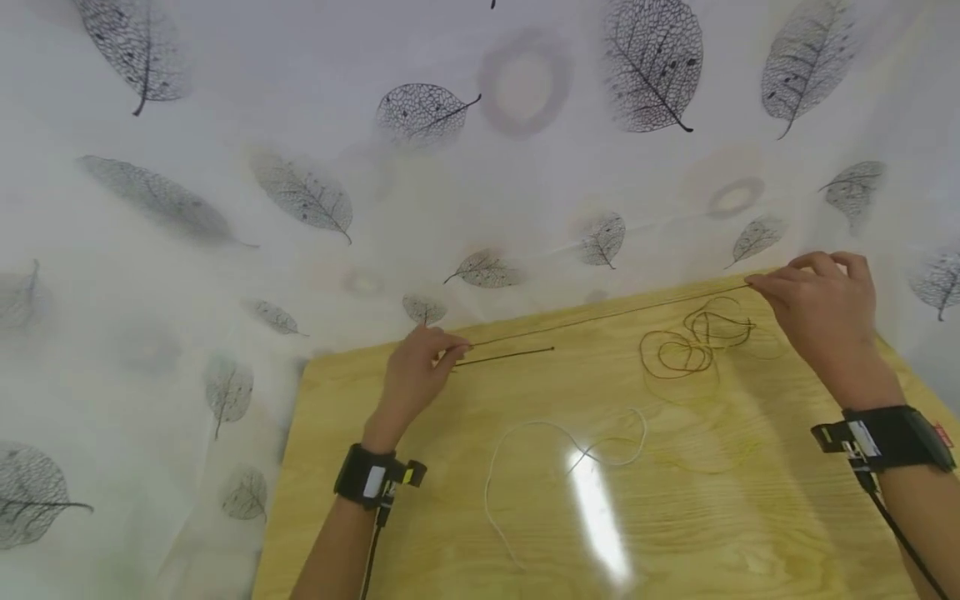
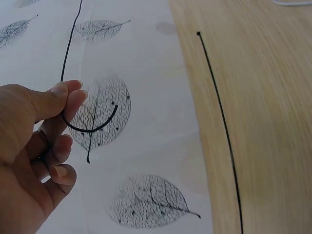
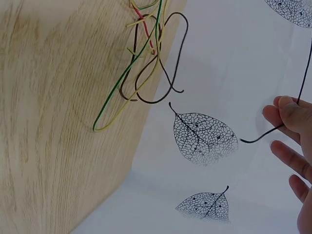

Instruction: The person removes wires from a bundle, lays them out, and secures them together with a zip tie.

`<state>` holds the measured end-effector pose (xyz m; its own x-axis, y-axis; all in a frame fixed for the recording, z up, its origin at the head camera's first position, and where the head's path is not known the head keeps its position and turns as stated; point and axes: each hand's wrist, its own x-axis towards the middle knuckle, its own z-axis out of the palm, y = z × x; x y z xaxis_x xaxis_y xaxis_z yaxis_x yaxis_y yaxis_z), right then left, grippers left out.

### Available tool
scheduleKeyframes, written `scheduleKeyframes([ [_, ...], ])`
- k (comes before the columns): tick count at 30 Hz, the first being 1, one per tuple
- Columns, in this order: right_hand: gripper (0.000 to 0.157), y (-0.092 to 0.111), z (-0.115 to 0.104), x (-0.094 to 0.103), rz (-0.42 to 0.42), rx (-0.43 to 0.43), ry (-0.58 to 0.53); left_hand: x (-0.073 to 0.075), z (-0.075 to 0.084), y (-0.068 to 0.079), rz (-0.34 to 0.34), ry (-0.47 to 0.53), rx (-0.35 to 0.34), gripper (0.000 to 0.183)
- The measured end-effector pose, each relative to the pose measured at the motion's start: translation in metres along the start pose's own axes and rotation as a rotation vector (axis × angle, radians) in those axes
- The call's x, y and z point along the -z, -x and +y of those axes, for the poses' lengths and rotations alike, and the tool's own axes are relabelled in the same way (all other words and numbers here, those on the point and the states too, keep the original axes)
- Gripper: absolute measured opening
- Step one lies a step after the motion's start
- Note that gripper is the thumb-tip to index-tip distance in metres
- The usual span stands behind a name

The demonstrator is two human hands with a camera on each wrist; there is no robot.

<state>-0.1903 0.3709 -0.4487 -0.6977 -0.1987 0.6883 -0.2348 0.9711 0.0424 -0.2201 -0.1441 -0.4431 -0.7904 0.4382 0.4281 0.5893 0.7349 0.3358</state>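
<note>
A thin black cord (image 1: 607, 316) stretches nearly straight between my two hands near the far edge of the table. My left hand (image 1: 412, 379) pinches one end between thumb and index finger; in the left wrist view a short curved tail of the cord (image 2: 88, 130) pokes out below the pinch. At the other end, my right hand (image 1: 828, 312) pinches the cord with thumb and index finger, and a short tail (image 3: 253, 141) sticks out past the fingertips. Another black cord (image 2: 224, 124), knotted at one tip, lies straight on the table near my left hand.
Loose green, yellow, red and brown cords (image 3: 117, 87) lie tangled on the wooden table (image 1: 420, 533) near my right hand. Nearer me is a curving white cord (image 1: 487, 483). Behind the table hangs a white leaf-print sheet (image 1: 465, 192). Both wrists wear black camera straps.
</note>
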Motion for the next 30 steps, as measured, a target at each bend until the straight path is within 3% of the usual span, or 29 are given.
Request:
scheduleKeyframes([
  [6,0.03,0.015,-0.022,0.01,-0.055,0.047,-0.046,0.023,-0.031,0.068,-0.022,0.057,0.073,0.012],
  [10,0.024,0.03,-0.045,0.012,-0.1,0.097,-0.146,0.035,-0.042,0.112,-0.054,0.078,0.176,0.012],
  [15,0.02,0.054,-0.072,0.01,-0.286,0.157,-0.283,0.039,-0.045,0.161,-0.146,0.145,0.32,0.006],
  [18,0.023,0.071,-0.08,0.009,-0.393,0.17,-0.359,0.032,-0.045,0.177,-0.196,0.224,0.31,0.004],
  [22,0.021,0.086,-0.088,0.005,-0.471,0.167,-0.426,0.02,-0.043,0.187,-0.21,0.282,0.259,0.006],
  [27,0.015,0.096,-0.098,0.0,-0.595,0.106,-0.481,0.008,-0.041,0.189,-0.238,0.236,0.307,0.007],
  [30,0.017,0.102,-0.104,0.0,-0.607,0.072,-0.495,0.004,-0.04,0.188,-0.278,0.204,0.318,0.007],
])
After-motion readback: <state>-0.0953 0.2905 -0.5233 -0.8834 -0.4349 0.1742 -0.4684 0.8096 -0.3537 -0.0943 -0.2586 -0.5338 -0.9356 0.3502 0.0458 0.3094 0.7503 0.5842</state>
